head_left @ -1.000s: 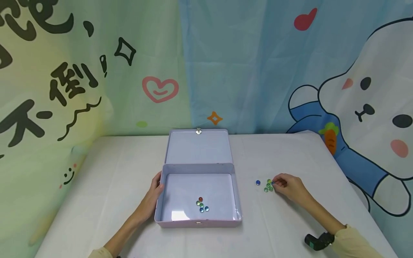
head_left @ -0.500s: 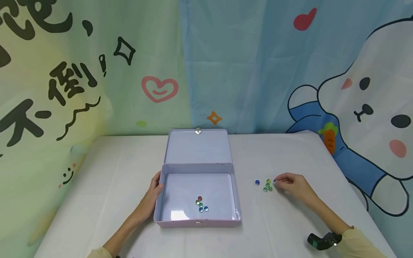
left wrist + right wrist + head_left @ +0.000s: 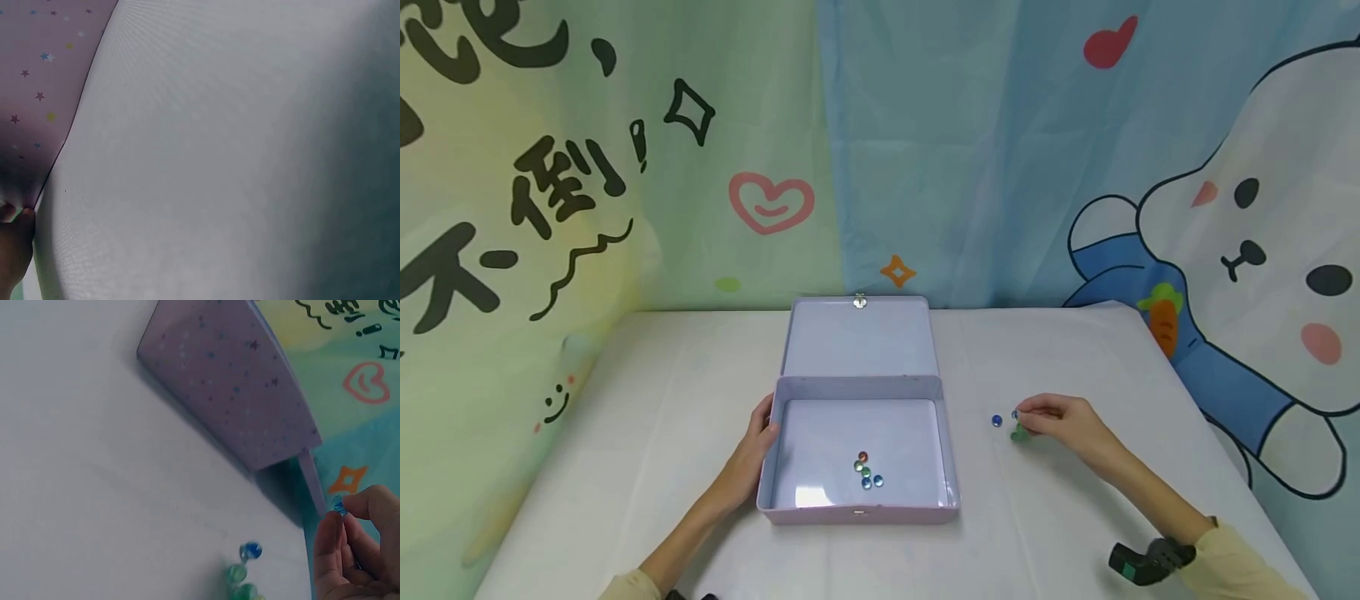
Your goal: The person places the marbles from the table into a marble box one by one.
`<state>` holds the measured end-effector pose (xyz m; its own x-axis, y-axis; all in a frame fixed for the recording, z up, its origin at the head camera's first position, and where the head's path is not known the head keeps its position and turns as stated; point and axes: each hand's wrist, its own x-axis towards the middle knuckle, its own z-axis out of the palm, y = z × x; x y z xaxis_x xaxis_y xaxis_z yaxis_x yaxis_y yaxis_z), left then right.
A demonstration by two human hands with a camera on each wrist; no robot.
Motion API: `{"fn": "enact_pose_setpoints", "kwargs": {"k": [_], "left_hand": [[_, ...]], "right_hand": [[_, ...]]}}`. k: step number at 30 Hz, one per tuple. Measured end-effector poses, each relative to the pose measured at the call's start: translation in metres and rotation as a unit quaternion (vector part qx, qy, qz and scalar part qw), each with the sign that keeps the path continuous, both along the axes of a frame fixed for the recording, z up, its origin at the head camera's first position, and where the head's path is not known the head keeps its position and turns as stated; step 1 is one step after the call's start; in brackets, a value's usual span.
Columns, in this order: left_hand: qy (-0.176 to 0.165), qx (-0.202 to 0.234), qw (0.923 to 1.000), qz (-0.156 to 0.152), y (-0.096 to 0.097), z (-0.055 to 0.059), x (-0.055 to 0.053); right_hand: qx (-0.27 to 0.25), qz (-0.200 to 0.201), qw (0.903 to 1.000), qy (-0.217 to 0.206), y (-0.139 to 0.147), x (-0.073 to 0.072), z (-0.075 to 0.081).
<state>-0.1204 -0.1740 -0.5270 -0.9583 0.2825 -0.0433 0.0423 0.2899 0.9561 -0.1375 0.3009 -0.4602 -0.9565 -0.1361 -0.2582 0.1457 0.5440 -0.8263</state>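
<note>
My right hand (image 3: 1067, 423) pinches a clear blue marble (image 3: 338, 504) between thumb and fingertips, raised off the tablecloth in the right wrist view. In the head view it hangs over a small group of green marbles (image 3: 1018, 434), partly hiding them. A darker blue marble (image 3: 997, 421) lies just left of that group. My left hand (image 3: 745, 460) holds the left side of a lilac tin box (image 3: 859, 517), whose hinged lid (image 3: 859, 337) is laid back. Inside the box lie several marbles (image 3: 866, 472), one reddish, the others green and blue.
A white cloth (image 3: 692, 367) covers the table. Behind it hangs a printed curtain (image 3: 925, 150). A black wrist device (image 3: 1150, 562) sits at my right sleeve. Star prints cover the outer wall (image 3: 47, 81) of the box in the left wrist view.
My right hand first drew slightly right with the pinched marble, then came back left over the green marbles. My left hand and the box stay in place.
</note>
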Motion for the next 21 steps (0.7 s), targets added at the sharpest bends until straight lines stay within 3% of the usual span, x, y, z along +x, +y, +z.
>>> {"fn": "enact_pose_setpoints", "kwargs": {"k": [15,21], "left_hand": [[0.0,-0.003,1.0,0.002,0.001,0.001,0.0],[0.001,-0.005,1.0,0.001,0.0,0.002,-0.001]], "right_hand": [[-0.04,0.076,0.9962,-0.011,-0.041,0.002,0.037],[-0.031,0.097,0.9948,-0.004,-0.057,0.0,0.047]]}}
